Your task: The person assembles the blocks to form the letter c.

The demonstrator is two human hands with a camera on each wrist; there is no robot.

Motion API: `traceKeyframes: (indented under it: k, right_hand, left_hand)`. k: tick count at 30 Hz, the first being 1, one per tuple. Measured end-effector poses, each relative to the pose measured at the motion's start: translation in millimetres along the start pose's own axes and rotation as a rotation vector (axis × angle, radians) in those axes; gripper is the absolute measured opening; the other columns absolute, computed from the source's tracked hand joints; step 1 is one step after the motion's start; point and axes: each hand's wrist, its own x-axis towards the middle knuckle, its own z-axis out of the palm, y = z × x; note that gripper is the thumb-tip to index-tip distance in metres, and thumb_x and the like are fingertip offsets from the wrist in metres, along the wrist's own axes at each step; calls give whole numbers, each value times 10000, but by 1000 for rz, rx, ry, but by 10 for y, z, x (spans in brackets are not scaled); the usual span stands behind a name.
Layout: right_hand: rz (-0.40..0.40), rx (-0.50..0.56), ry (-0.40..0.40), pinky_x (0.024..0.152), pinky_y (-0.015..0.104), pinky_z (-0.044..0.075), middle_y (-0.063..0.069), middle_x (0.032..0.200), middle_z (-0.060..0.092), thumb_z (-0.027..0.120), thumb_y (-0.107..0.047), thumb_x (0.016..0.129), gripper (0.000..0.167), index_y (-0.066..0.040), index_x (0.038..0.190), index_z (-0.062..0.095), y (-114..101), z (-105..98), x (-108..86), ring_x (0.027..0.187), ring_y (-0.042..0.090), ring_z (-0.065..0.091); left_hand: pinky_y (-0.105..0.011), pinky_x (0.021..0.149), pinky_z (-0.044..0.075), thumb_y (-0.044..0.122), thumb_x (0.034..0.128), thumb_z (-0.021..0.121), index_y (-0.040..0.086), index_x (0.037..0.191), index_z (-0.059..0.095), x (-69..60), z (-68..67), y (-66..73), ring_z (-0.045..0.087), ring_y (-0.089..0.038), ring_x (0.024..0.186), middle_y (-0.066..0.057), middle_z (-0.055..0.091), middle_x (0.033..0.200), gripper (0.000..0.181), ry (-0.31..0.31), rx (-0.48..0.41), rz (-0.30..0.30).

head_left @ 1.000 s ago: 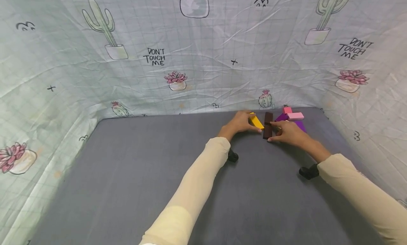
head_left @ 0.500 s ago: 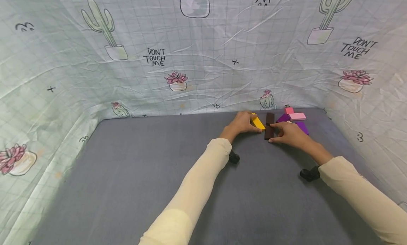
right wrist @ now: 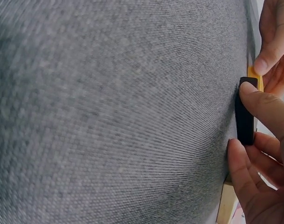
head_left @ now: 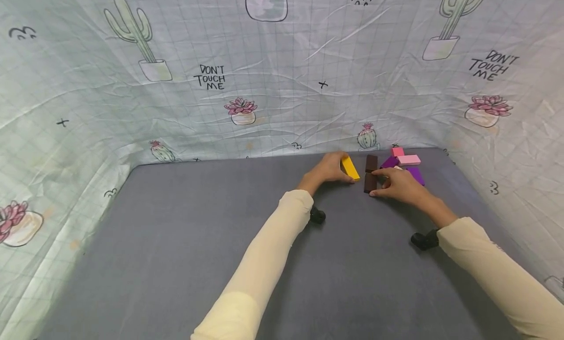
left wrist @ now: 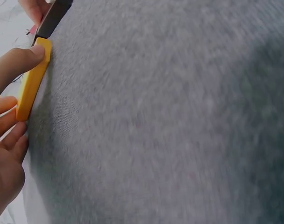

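Note:
In the head view my left hand (head_left: 328, 168) pinches a yellow block (head_left: 350, 168) at its two ends, with the thumb at the near end. In the left wrist view the thumb presses the top end of the yellow block (left wrist: 34, 81). My right hand (head_left: 403, 185) holds a dark brown block (head_left: 370, 182) between thumb and fingers; the right wrist view shows this dark block (right wrist: 245, 112) upright in front of the yellow one. A second dark brown block (head_left: 371, 163) lies just behind it, in line. The yellow block stands left of both, apart from them.
Behind my right hand lie a purple block (head_left: 389, 163), another purple block (head_left: 415, 176), a light pink block (head_left: 409, 159), a darker pink block (head_left: 397, 152) and a partly hidden cream block (head_left: 398, 167). Printed cloth (head_left: 282, 85) rises behind the grey table (head_left: 198, 242).
My left hand has shifted slightly left with the yellow block, widening the gap to the brown blocks. The right hand stays at the near brown block. The head view has shifted slightly.

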Motion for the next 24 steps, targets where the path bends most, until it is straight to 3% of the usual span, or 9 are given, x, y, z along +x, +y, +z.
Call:
traceKeyframes:
  k: [7,15,24]
  right_hand:
    - [10,-3,10,708,390,542,110,906,666,853,-343,841,686,71,1332,612,13,-7,7,787,219,615]
    - [19,0,11,693,355,513,87,876,655,857,-321,836,672,61,1334,615,12,20,2,784,218,602]
    - [7,14,21,727,406,520,104,891,659,860,-328,832,676,72,1322,620,7,8,-13,797,225,609]
  left_hand:
    - [-271,1084,399,341,792,874,18,1431,551,-105,-103,-49,544,-215,1223,-103,604,1363,785,8,8,74]
    - [-374,1212,275,422,849,815,116,1510,504,-335,-234,-114,350,-287,1464,-109,411,1582,792,-8,147,175]
    - [-378,1173,344,404,844,827,89,1516,490,-638,-431,-233,363,-281,1457,-113,380,1591,815,92,172,257]
